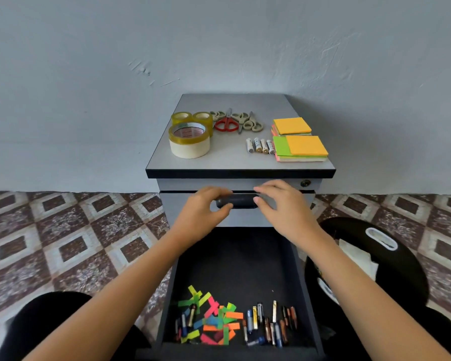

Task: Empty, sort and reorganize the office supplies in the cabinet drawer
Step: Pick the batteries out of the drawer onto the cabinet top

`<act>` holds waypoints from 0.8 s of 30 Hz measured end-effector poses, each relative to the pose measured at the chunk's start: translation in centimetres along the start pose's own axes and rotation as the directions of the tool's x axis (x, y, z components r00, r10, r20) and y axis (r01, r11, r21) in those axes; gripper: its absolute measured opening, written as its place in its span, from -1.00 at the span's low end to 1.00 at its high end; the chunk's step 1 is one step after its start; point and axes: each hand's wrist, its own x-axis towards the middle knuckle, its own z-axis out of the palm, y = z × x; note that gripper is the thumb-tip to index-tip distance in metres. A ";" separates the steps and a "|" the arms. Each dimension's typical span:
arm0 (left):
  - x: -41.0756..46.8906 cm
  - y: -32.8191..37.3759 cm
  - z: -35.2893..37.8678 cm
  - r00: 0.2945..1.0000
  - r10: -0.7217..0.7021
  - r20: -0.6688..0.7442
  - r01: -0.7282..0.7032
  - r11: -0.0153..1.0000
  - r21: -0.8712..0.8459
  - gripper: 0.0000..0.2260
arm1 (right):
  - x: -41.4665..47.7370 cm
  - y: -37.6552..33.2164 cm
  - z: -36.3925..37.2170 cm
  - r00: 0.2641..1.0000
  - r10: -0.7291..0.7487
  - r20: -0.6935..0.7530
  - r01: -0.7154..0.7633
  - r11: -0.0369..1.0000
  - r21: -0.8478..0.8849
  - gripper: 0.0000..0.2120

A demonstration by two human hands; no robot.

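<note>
A grey cabinet top [235, 104] carries three tape rolls [189, 142], several scissors [228, 122], several batteries [260, 146] and two stacks of sticky notes [306, 147]. Below, the open drawer [235, 264] holds coloured paper flags [211, 319] and a heap of pens and batteries [268, 324] at its near end. My left hand [203, 209] hovers with loosely curled fingers at the left end of the shut drawer's dark handle [241, 201]. At the handle's right end is my right hand [284, 207], fingers relaxed. Neither hand holds anything.
A black bag [375, 256] with a white-rimmed opening and white paper stands right of the drawer. My dark-clad knee [50, 324] is at lower left. Patterned floor tiles [76, 230] lie on both sides, and a pale wall rises behind the cabinet.
</note>
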 end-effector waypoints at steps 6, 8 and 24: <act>-5.0 -2.8 2.2 0.980 -0.090 0.177 0.084 0.996 0.040 -0.74 | -4.8 0.9 3.0 0.985 0.063 0.163 -0.063 0.998 -0.006 -0.69; -6.6 -3.7 3.0 0.964 -0.126 0.233 0.115 0.992 0.057 -0.73 | -6.2 1.4 4.3 0.972 0.077 0.220 -0.074 0.997 -0.024 -0.69; -13.7 -10.1 9.8 0.739 -0.400 0.542 0.292 0.915 0.277 -0.68 | -13.6 6.6 13.6 0.639 0.258 0.725 -0.125 0.964 -0.233 -0.64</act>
